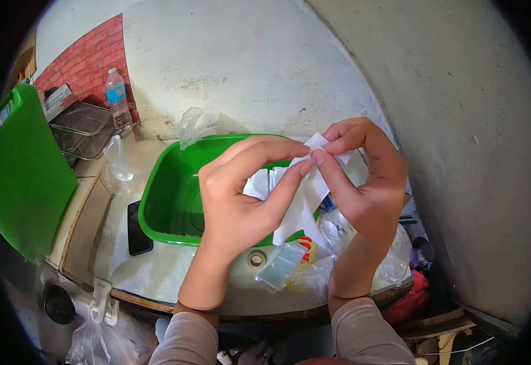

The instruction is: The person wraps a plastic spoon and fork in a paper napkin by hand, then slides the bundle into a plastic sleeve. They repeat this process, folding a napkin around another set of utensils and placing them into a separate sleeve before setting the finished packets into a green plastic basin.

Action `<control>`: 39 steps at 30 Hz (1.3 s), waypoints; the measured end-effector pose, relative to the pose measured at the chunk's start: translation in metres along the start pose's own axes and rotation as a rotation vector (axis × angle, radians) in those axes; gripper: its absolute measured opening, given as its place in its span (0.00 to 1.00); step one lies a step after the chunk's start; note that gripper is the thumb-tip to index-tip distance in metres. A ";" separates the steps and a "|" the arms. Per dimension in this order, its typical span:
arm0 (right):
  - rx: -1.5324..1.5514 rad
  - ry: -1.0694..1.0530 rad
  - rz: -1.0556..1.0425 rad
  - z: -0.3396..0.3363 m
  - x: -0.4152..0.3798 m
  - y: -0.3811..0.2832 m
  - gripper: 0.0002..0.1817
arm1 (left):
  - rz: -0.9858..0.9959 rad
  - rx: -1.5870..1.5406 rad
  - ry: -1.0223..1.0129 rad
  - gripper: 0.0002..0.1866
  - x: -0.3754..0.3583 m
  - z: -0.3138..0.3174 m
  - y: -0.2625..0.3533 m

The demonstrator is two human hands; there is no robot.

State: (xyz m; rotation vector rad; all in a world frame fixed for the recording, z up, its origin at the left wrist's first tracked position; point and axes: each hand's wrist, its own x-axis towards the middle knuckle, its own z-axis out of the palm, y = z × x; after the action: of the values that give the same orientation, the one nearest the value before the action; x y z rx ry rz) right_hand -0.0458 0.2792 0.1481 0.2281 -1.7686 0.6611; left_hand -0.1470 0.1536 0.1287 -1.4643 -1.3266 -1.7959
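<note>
Both hands are raised over the front right part of a green plastic basin (150, 201). Between them hangs a thin white tissue (302, 210) with a dotted texture at its top edge. My left hand (241, 188) pinches it between thumb and fingertips. My right hand (368, 176) closes on the same top edge, its thumb almost meeting the left fingertips. The tissue's lower part drapes loosely over the basin's rim. More white pieces (257, 184) lie in the basin, partly hidden behind my left hand.
A black phone (137, 230) lies left of the basin. In front are a tape roll (257, 258) and clear plastic sleeves (282, 266); plastic bags (393, 252) crowd the right. A water bottle (117, 99) stands back left, near a green chair (31, 176).
</note>
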 end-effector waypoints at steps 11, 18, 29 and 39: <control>0.025 -0.016 -0.020 0.001 0.001 0.002 0.09 | -0.017 -0.024 0.008 0.06 0.001 0.004 -0.002; 0.080 0.031 0.029 0.003 -0.001 0.005 0.09 | -0.037 0.005 0.006 0.06 0.000 0.004 -0.007; 0.130 0.052 0.087 0.005 -0.001 0.007 0.08 | -0.058 -0.060 0.048 0.05 0.000 0.006 -0.009; 0.217 0.051 0.143 0.002 -0.001 0.005 0.09 | -0.110 -0.033 -0.039 0.07 -0.001 0.002 -0.008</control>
State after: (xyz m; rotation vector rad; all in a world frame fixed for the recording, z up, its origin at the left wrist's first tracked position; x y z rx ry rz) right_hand -0.0492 0.2817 0.1451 0.2311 -1.6748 0.9556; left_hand -0.1523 0.1587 0.1250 -1.4764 -1.4286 -1.8758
